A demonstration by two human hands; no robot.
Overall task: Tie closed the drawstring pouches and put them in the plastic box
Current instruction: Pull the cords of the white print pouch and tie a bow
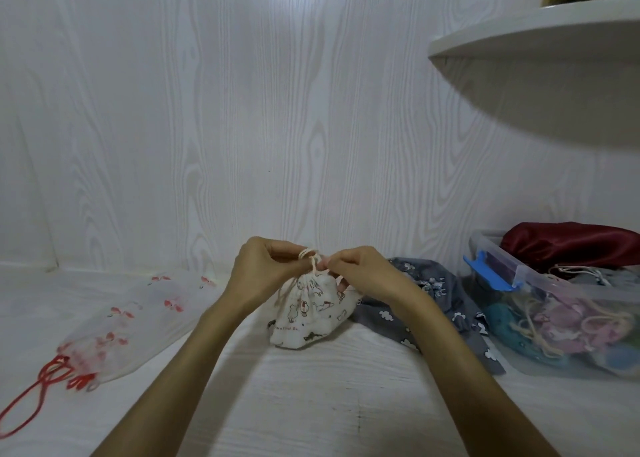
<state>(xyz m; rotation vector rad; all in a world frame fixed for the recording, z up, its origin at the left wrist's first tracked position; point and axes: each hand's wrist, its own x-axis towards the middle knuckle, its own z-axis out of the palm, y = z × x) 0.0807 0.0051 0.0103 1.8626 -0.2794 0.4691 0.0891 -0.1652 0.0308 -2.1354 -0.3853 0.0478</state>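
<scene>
A white pouch [311, 313] printed with small animals stands on the white surface at the centre, its mouth gathered. Its cream drawstring [309, 257] loops above the mouth. My left hand [263, 271] pinches the cord from the left and my right hand [360, 271] pinches it from the right, both just above the pouch. A grey pouch [446, 294] with white clouds lies flat behind my right forearm. A sheer white pouch [135, 318] with red prints and a red cord lies at the left. The clear plastic box [568, 304] at the right holds several pouches.
A dark red satin pouch [568, 245] lies across the back of the box, whose blue latch [488, 271] faces me. A white curved shelf [540, 55] juts out high on the right. A white wood-grain wall stands close behind.
</scene>
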